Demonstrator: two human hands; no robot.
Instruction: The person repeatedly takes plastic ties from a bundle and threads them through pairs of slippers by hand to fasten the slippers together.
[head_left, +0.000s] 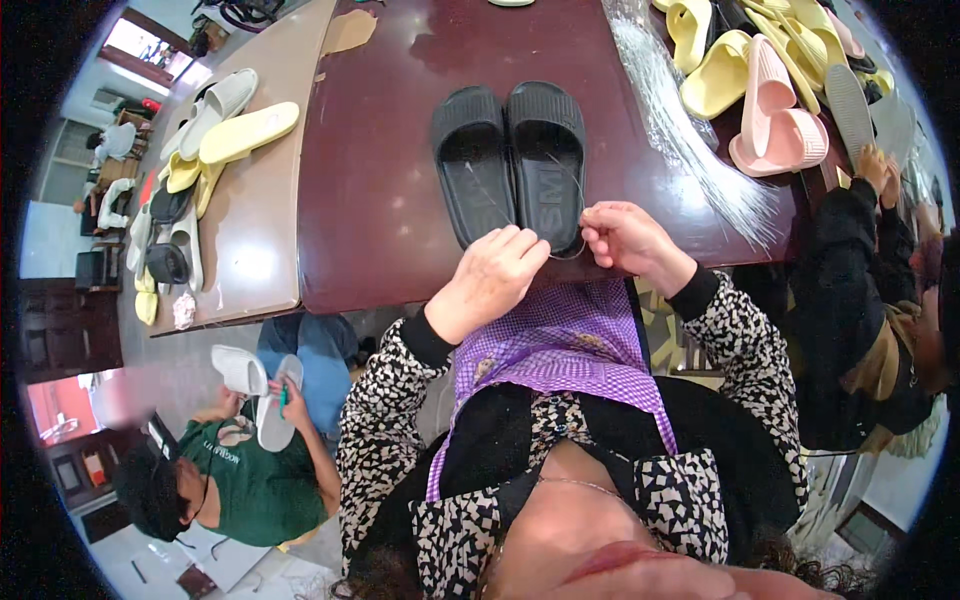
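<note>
A pair of black slide sandals (508,165) lies side by side on the dark red table, straps at the far end and heels toward me. My left hand (495,280) is closed at the heel of the left sandal, its fingertips on a thin strand. My right hand (632,240) pinches the same thin, clear strand (568,257) beside the right sandal's heel. Between the hands the strand makes a small curve, and fine lines of it show over the insoles. Parts of the strand are too thin to follow.
A bundle of clear thin strands (700,165) lies to the right. Beyond it are piled yellow slides (720,75) and pink slides (778,130). More slides (225,110) lie on the left table. A co-worker in green (250,480) holds grey slides; another person's hands (875,172) work at the right.
</note>
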